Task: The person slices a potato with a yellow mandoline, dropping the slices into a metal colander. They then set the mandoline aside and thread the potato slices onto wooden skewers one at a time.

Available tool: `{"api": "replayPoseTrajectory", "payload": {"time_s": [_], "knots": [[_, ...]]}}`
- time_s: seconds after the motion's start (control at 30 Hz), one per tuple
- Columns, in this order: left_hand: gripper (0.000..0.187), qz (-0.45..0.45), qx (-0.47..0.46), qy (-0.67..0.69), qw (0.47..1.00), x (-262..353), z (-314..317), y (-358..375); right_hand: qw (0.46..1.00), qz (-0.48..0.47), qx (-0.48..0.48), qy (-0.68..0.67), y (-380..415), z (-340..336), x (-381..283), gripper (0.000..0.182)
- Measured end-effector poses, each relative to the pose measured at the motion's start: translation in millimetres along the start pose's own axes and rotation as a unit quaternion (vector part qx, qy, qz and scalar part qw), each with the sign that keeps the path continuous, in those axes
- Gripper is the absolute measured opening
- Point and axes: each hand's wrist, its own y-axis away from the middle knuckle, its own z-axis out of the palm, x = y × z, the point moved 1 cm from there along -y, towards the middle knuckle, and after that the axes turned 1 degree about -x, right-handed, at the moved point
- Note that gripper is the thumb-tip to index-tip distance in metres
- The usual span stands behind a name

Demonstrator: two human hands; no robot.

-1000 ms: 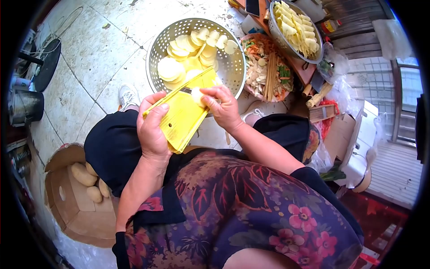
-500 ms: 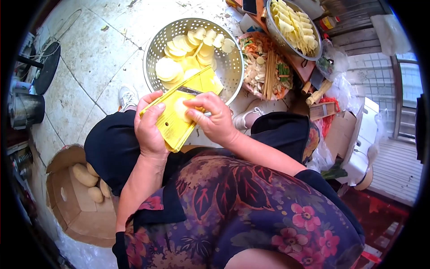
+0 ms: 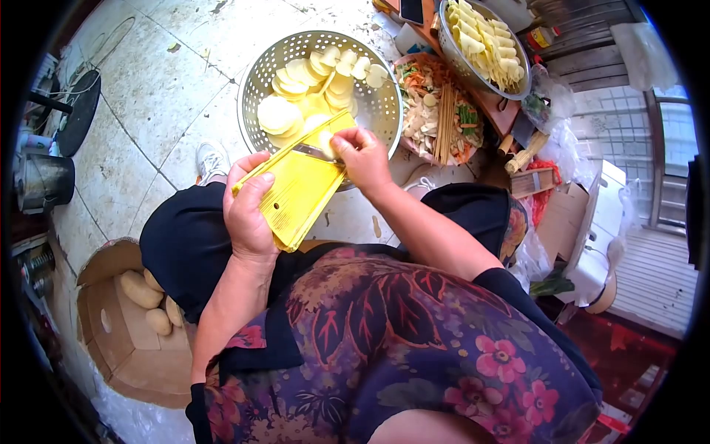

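Observation:
My left hand grips the lower end of a yellow mandoline slicer, which slants up over the rim of a perforated metal colander. Across the slicer runs a metal blade. My right hand pinches a pale piece of peeled potato against the slicer's surface, just above the blade. Round potato slices lie in the colander beyond the slicer, some in overlapping rows. The underside of the slicer is hidden from me.
At lower left, a cardboard box holds several unpeeled potatoes. A tray of cut vegetables with wooden skewers stands right of the colander. Beyond it, a metal bowl holds skewered pale slices. A phone lies nearby.
My right hand has slid the potato piece up and along the slicer, from the middle of its face past the blade towards the colander. My left hand and the slicer stay in place.

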Motion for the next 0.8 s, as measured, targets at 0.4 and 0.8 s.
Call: {"api": "replayPoseTrajectory", "payload": {"time_s": [0.4,0.8], "knots": [[0.032,-0.004,0.006,0.010,1.000,2,3,2,0.974,-0.206,-0.061,0.077,43,10,-43,0.013],[0.036,-0.014,-0.004,-0.015,1.000,6,28,-1,0.996,-0.090,-0.012,0.005,-2,-4,0,0.012]]}}
